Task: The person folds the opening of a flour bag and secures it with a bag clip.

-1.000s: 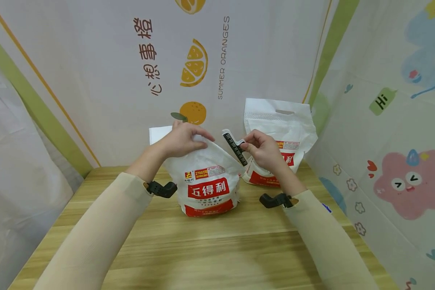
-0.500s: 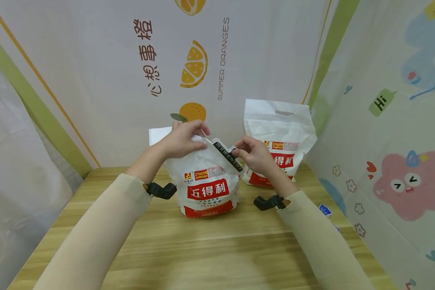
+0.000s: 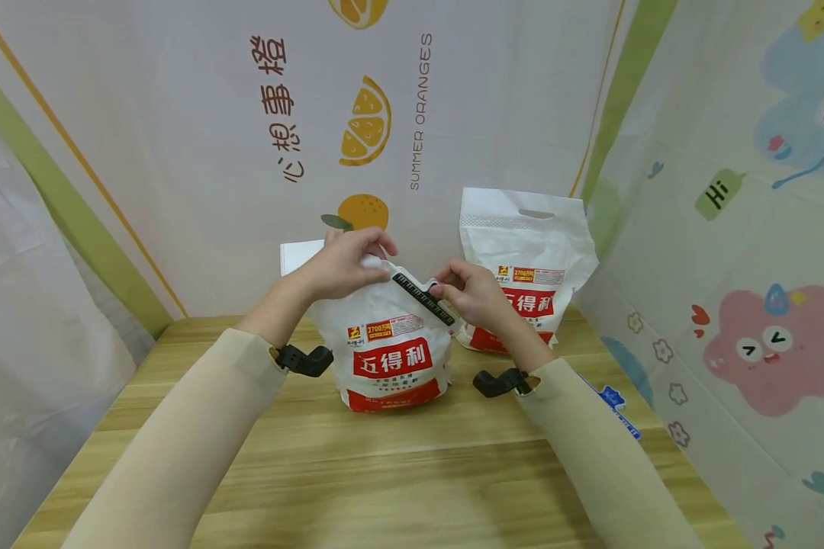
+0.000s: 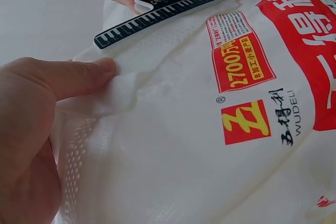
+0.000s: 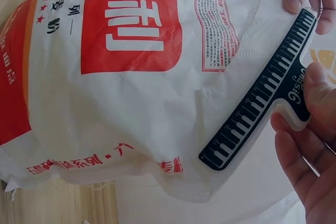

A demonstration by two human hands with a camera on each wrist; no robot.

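Observation:
A white flour bag (image 3: 391, 358) with red print stands upright on the table, its top folded over. My left hand (image 3: 346, 265) pinches the folded top edge; in the left wrist view the thumb (image 4: 100, 72) lies on the fold. In my right hand (image 3: 477, 293) is a black clip (image 3: 423, 299) with a white piano-key pattern, pinched by its handle. The clip lies along the sloping right part of the bag's folded edge, close to the left fingertips. The right wrist view has the clip (image 5: 260, 93) across the bag's edge, thumb and fingers on its handle.
Behind on the right stands a second flour bag (image 3: 529, 236) with a cut-out carry hole. A blue-and-white item (image 3: 614, 400) lies at the table's right side, partly hidden by the right sleeve. Printed cloth (image 3: 199, 152) hangs behind the wooden table (image 3: 357, 480).
My right hand has brought the clip leftward and slightly down, from beside the bag onto its folded edge. My left hand stays on the fold, its fingers drawn in somewhat.

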